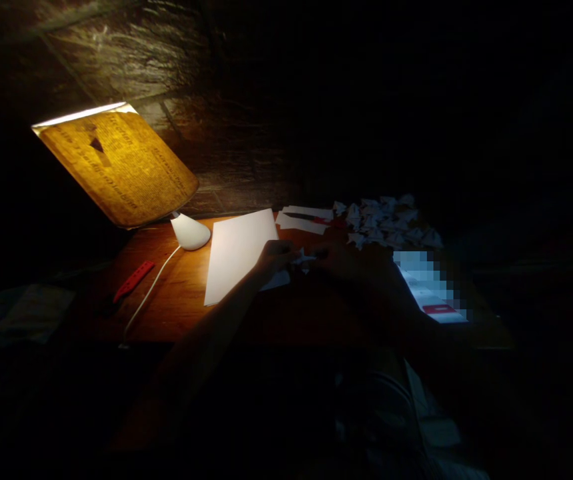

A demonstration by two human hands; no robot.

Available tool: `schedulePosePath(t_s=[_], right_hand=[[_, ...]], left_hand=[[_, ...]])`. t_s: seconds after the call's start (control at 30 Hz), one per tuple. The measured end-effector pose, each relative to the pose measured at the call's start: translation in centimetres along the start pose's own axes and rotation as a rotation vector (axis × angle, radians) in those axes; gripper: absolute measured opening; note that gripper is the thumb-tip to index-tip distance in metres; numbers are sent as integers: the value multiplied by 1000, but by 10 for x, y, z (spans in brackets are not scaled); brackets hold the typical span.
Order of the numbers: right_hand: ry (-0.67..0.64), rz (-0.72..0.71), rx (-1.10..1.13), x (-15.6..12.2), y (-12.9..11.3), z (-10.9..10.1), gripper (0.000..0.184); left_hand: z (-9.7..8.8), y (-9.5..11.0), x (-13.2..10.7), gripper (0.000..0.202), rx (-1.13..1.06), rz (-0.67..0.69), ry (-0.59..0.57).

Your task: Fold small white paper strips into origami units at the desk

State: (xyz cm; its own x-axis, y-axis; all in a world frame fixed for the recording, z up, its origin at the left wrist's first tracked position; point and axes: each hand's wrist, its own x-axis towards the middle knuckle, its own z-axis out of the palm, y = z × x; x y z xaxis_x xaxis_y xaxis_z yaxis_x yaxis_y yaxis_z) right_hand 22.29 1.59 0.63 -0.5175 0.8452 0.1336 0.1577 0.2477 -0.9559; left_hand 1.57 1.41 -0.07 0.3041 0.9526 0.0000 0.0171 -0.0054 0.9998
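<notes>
At the middle of the table, our left hand pinches a small white paper piece, fingers clamped on it. Our right hand touches its other end, grip too dark to tell. A white sheet lies just beside.

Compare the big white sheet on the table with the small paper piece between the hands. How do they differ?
Size: the white sheet is far larger than the small paper piece.
Pose: the white sheet lies flat on the wooden table; the small paper piece is held between the left hand and the right hand.
Shape: the sheet looks smooth and unfolded; the piece looks folded.
Both are white paper.
</notes>
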Motion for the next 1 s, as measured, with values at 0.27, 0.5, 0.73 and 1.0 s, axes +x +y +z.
schedulePosePath(t_s=[0.27,0.5,0.73,1.0], right_hand=[[9,98,-33,10,-8,-2,41],[-9,183,65,40,-6,-13,43],[151,95,125,35,10,-1,44],[366,32,19,39,14,3,35]], left_hand=[[-16,20,22,35,206,7,-121],[-22,17,43,46,150,-7,-40],[-20,-5,40,57,-127,4,34],[-19,-16,52,50,-230,85,133]])
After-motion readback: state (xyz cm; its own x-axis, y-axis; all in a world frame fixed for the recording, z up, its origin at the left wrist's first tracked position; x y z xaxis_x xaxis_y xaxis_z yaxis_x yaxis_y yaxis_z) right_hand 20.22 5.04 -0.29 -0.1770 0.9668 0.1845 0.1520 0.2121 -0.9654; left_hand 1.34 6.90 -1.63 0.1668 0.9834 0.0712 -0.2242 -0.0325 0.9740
